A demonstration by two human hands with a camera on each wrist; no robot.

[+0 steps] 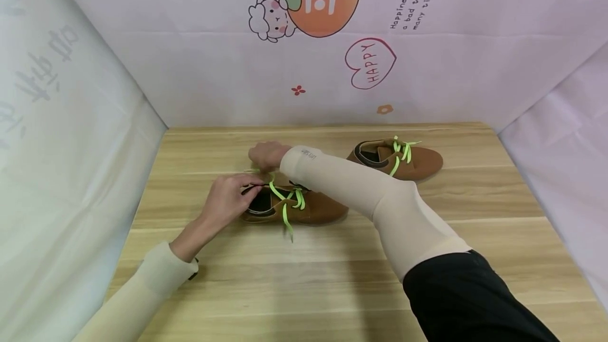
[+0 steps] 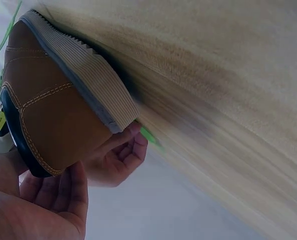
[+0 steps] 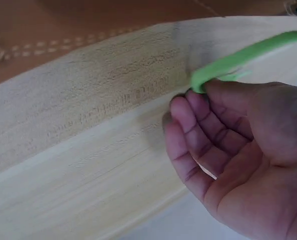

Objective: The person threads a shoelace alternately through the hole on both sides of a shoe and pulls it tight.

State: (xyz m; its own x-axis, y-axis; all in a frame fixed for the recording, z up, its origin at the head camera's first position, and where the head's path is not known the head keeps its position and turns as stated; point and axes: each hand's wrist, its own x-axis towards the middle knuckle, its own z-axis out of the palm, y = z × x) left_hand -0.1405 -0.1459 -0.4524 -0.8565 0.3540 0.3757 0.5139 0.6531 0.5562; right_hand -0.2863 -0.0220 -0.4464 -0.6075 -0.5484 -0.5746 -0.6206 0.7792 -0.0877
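Observation:
A brown shoe (image 1: pixel 326 209) with bright green laces lies on the wooden table, its toe pointing right. My left hand (image 1: pixel 227 200) pinches the rim at its heel, thumb inside the collar and fingers outside; the left wrist view shows the heel (image 2: pixel 58 120) and pale ribbed sole from close up. On the shoe's far side, my right hand (image 1: pixel 267 155) pinches one green shoelace (image 3: pixel 248 56) between thumb and fingertips, with the lace stretched from the shoe. The lace's other end hangs over the near side. My right sleeve crosses above the toe and covers part of the shoe.
Another brown shoe (image 1: pixel 425 165) with green laces stands farther back to the right, partly behind my right forearm. A white printed cloth (image 1: pixel 214 78) hangs along the table's back edge, and cloth walls rise at both sides. The table (image 1: pixel 304 284) has light wood grain.

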